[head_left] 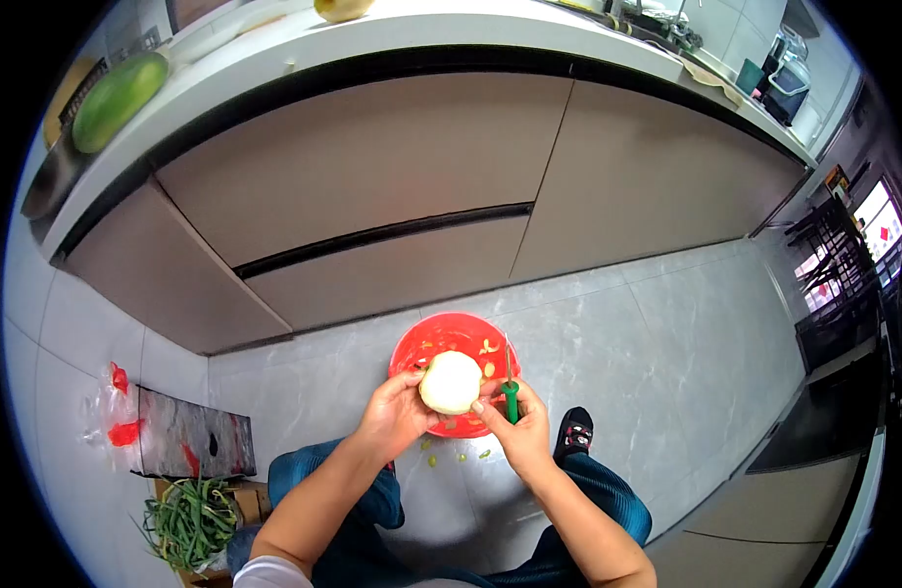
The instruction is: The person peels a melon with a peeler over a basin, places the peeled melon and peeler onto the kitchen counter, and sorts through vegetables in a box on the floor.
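A pale, round peeled fruit (450, 383) is held over a red basin (409, 340); its exact kind does not show. My left hand (397, 414) grips the fruit from its left side. A small knife with a green handle (511, 400) is in my right hand (521, 427), its thin blade pointing away from me. The right thumb also touches the fruit's lower right side. Pieces of peel (489, 346) lie inside the basin, and several small bits are on the floor just in front of it.
Cabinets (372, 157) stand ahead under a white countertop (451, 27) bearing a large green fruit (120, 100) and a yellowish fruit (343, 8). Green onions (191, 521) and a plastic bag (108, 416) are at left. A shoe (574, 431) is right of the basin.
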A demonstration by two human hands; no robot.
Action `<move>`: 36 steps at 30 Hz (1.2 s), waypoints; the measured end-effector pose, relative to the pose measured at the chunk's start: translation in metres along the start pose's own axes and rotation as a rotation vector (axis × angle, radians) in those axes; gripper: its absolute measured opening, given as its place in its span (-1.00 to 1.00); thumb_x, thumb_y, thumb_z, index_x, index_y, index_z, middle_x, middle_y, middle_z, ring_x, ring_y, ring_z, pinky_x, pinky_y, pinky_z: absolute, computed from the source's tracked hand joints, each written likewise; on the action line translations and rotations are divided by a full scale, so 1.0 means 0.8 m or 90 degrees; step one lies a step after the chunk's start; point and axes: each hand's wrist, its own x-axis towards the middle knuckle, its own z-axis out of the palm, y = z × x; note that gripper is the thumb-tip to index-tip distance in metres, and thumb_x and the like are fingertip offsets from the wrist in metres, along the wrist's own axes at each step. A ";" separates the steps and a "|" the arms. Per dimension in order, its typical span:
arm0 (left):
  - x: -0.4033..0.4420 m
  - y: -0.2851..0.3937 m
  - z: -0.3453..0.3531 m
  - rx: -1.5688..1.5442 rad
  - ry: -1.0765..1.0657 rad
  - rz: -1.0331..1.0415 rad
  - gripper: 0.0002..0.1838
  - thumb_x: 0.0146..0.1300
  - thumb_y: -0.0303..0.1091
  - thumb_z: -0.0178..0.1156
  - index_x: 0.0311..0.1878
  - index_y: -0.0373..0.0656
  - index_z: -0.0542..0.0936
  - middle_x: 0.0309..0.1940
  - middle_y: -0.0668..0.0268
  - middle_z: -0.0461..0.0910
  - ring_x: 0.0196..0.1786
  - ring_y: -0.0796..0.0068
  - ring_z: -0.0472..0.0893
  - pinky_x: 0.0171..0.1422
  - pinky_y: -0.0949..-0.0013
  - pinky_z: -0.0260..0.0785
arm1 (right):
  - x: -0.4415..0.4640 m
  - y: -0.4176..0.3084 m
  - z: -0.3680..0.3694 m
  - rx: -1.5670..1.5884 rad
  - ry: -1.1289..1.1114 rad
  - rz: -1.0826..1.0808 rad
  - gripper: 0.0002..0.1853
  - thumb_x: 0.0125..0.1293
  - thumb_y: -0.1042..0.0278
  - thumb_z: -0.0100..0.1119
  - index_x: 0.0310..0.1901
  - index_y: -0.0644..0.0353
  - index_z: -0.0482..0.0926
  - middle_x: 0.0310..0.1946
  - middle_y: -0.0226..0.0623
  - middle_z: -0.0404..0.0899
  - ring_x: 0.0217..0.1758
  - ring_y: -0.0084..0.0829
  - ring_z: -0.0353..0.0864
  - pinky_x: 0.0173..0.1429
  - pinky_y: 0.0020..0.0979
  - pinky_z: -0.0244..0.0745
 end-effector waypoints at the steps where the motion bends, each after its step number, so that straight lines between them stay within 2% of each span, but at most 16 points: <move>1: -0.001 0.001 -0.001 0.002 -0.001 -0.001 -0.42 0.49 -0.09 -0.10 0.43 -0.25 0.37 0.36 0.02 0.50 0.38 0.05 0.53 0.45 -0.05 0.39 | -0.002 -0.006 0.000 -0.011 -0.010 0.007 -0.77 0.33 0.47 0.45 -0.03 0.21 0.63 -0.17 -0.47 0.63 -0.10 -0.63 0.58 0.05 -0.53 0.50; 3: -0.003 0.001 -0.004 -0.058 -0.050 -0.042 -0.46 0.50 -0.12 -0.06 0.42 -0.22 0.38 0.34 0.08 0.50 0.31 0.13 0.55 0.31 0.00 0.48 | -0.001 -0.019 0.000 -0.065 -0.011 -0.040 -0.77 0.32 0.47 0.46 -0.05 0.22 0.64 -0.17 -0.45 0.64 -0.09 -0.61 0.59 0.06 -0.51 0.50; 6: -0.004 0.000 -0.005 -0.097 -0.102 -0.043 -0.47 0.51 -0.13 -0.07 0.41 -0.22 0.40 0.32 0.08 0.52 0.29 0.13 0.57 0.25 -0.01 0.52 | 0.001 -0.028 -0.001 -0.136 -0.027 -0.098 -0.79 0.31 0.47 0.46 -0.07 0.24 0.66 -0.16 -0.42 0.66 -0.06 -0.57 0.60 0.07 -0.47 0.52; 11: -0.010 0.002 0.003 -0.080 -0.043 -0.043 -0.46 0.54 -0.07 -0.07 0.42 -0.21 0.39 0.34 0.07 0.51 0.34 0.08 0.55 0.28 -0.08 0.50 | 0.001 -0.023 -0.005 -0.180 -0.085 -0.128 -0.79 0.31 0.48 0.45 -0.06 0.24 0.66 -0.14 -0.39 0.67 -0.02 -0.58 0.61 0.10 -0.45 0.52; 13: -0.012 0.001 0.003 -0.077 -0.033 -0.044 -0.44 0.55 -0.05 -0.06 0.43 -0.21 0.38 0.36 0.06 0.50 0.36 0.06 0.54 0.29 -0.10 0.50 | -0.002 -0.020 -0.006 -0.149 -0.057 -0.136 -0.81 0.39 0.35 0.36 -0.08 0.27 0.65 -0.22 -0.33 0.67 -0.14 -0.51 0.64 0.00 -0.42 0.53; 14: -0.012 0.001 0.003 -0.084 -0.040 -0.032 -0.43 0.55 -0.04 -0.04 0.44 -0.22 0.36 0.37 0.05 0.48 0.37 0.02 0.53 0.31 -0.12 0.49 | -0.002 -0.021 -0.010 -0.148 -0.057 -0.135 -0.81 0.39 0.35 0.36 -0.08 0.27 0.65 -0.22 -0.33 0.67 -0.14 -0.51 0.64 0.00 -0.42 0.53; 16: -0.012 0.002 0.001 -0.093 -0.048 -0.020 -0.42 0.55 -0.03 -0.02 0.45 -0.22 0.35 0.39 0.03 0.47 0.38 -0.02 0.52 0.33 -0.14 0.48 | -0.002 -0.026 -0.019 -0.101 -0.029 -0.038 -0.77 0.47 0.23 0.26 -0.06 0.25 0.65 -0.29 -0.26 0.67 -0.23 -0.41 0.66 -0.06 -0.40 0.54; 17: -0.012 0.003 -0.002 -0.101 -0.065 -0.022 -0.41 0.54 -0.05 -0.01 0.47 -0.22 0.33 0.40 0.02 0.44 0.40 -0.05 0.50 0.35 -0.16 0.47 | -0.003 -0.025 -0.021 -0.101 -0.030 -0.038 -0.77 0.47 0.23 0.26 -0.06 0.25 0.65 -0.29 -0.26 0.67 -0.23 -0.41 0.66 -0.06 -0.40 0.54; 19: -0.011 0.006 -0.002 -0.108 -0.082 -0.022 -0.40 0.53 -0.07 0.01 0.48 -0.21 0.30 0.42 0.01 0.42 0.42 -0.08 0.48 0.36 -0.19 0.46 | -0.003 -0.025 -0.020 -0.302 -0.046 -0.132 -0.73 0.49 0.17 0.22 -0.07 0.24 0.65 -0.33 -0.15 0.67 -0.30 -0.28 0.69 -0.14 -0.36 0.55; 20: -0.012 0.007 0.001 -0.117 -0.085 -0.015 -0.40 0.53 -0.07 0.01 0.49 -0.21 0.30 0.43 -0.01 0.40 0.43 -0.08 0.46 0.38 -0.21 0.44 | -0.005 -0.026 -0.018 -0.341 -0.054 -0.197 -0.72 0.46 0.17 0.27 -0.08 0.25 0.64 -0.32 -0.08 0.67 -0.33 -0.17 0.73 -0.24 -0.30 0.58; 21: -0.013 0.008 0.003 -0.127 -0.088 -0.009 -0.40 0.53 -0.08 0.02 0.49 -0.22 0.29 0.44 -0.02 0.38 0.45 -0.09 0.44 0.40 -0.23 0.43 | -0.006 -0.030 -0.016 -0.340 -0.054 -0.198 -0.72 0.46 0.17 0.27 -0.08 0.25 0.64 -0.32 -0.08 0.67 -0.33 -0.17 0.73 -0.24 -0.30 0.58; 23: -0.014 0.009 0.004 -0.138 -0.081 -0.014 -0.40 0.52 -0.09 0.02 0.49 -0.21 0.29 0.45 -0.02 0.37 0.46 -0.09 0.43 0.42 -0.23 0.42 | -0.007 -0.035 -0.014 -0.431 -0.105 -0.263 -0.77 0.45 0.21 0.29 -0.09 0.21 0.64 -0.42 -0.17 0.62 -0.44 -0.30 0.66 -0.31 -0.35 0.52; 24: -0.015 0.009 0.003 -0.149 -0.074 -0.021 -0.40 0.52 -0.10 0.02 0.49 -0.21 0.29 0.46 -0.02 0.35 0.47 -0.09 0.42 0.44 -0.23 0.41 | -0.007 -0.038 -0.012 -0.452 -0.111 -0.286 -0.77 0.41 0.20 0.32 -0.12 0.19 0.64 -0.41 -0.18 0.64 -0.45 -0.18 0.68 -0.35 -0.28 0.53; 27: -0.018 0.009 0.006 -0.093 -0.061 -0.006 -0.37 0.52 -0.02 -0.02 0.51 -0.20 0.30 0.42 -0.04 0.42 0.43 -0.03 0.47 0.44 -0.16 0.40 | -0.007 -0.044 -0.010 -0.491 -0.107 -0.304 -0.78 0.39 0.19 0.33 -0.15 0.17 0.64 -0.41 -0.21 0.64 -0.45 -0.18 0.68 -0.37 -0.27 0.53; 36: -0.025 0.015 0.022 0.020 -0.060 0.000 -0.34 0.46 -0.09 -0.03 0.53 -0.22 0.26 0.39 -0.06 0.44 0.41 -0.02 0.50 0.45 -0.12 0.41 | -0.009 -0.052 -0.007 -0.572 -0.143 -0.336 -0.76 0.37 0.14 0.33 -0.16 0.14 0.66 -0.40 -0.21 0.66 -0.44 -0.17 0.71 -0.38 -0.25 0.57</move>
